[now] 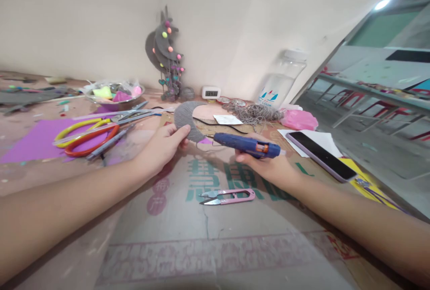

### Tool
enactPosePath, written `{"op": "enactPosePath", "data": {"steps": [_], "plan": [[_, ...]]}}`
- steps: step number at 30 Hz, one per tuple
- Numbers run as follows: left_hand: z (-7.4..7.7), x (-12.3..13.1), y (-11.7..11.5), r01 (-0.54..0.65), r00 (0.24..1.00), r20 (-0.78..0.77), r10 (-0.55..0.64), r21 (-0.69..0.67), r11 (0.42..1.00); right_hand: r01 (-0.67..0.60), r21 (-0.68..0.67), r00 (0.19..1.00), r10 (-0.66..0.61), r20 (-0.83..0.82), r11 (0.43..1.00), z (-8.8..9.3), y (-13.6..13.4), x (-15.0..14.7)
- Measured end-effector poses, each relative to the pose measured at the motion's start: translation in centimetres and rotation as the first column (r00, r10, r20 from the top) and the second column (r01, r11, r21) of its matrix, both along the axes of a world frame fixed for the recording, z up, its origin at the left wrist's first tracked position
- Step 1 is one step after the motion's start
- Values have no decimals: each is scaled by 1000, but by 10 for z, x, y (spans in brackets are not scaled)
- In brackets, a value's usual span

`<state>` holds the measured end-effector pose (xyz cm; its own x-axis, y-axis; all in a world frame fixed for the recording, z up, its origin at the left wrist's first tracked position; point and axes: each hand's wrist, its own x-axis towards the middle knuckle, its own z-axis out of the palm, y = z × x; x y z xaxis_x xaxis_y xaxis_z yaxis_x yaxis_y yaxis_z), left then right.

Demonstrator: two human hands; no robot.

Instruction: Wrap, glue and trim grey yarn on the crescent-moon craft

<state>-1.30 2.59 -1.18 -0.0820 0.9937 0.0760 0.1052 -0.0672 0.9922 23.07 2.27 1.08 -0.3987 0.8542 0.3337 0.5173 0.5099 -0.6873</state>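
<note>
My left hand (171,143) pinches the lower left part of a grey yarn-wrapped crescent (186,122), thumb on its face. In my right hand (257,155) is a blue glue gun (243,145), its fingers wrapped round the handle. The gun's nozzle points left and is close to the crescent's lower end; whether they touch I cannot tell. Below both hands, pink thread snips (231,196) lie on the printed cardboard (168,245) with their blades apart.
Yellow and red-orange scissors (90,140) lie on purple sheets (36,140) at left, near a bowl (117,97). Behind are a crescent decoration (164,48), a timer (211,93), grey yarn (257,114) and a bottle (280,79). At right lies a phone (320,155).
</note>
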Motion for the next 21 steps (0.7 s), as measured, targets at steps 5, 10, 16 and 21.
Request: {"op": "enactPosePath", "data": {"steps": [5,10,16,21], "plan": [[4,0,-3,1,989,-145,3,25,1000,-99,-83,995,100,9,992,-4,1,3],[6,1,-5,18,989,-149,-10,53,998,3,-42,995,1,100,999,-4,2,0],[8,1,-5,18,986,-167,-8,59,998,42,18,991,-44,128,999,-9,5,1],[10,2,-6,13,988,-155,-7,40,999,22,42,987,-28,158,999,-9,4,2]]}}
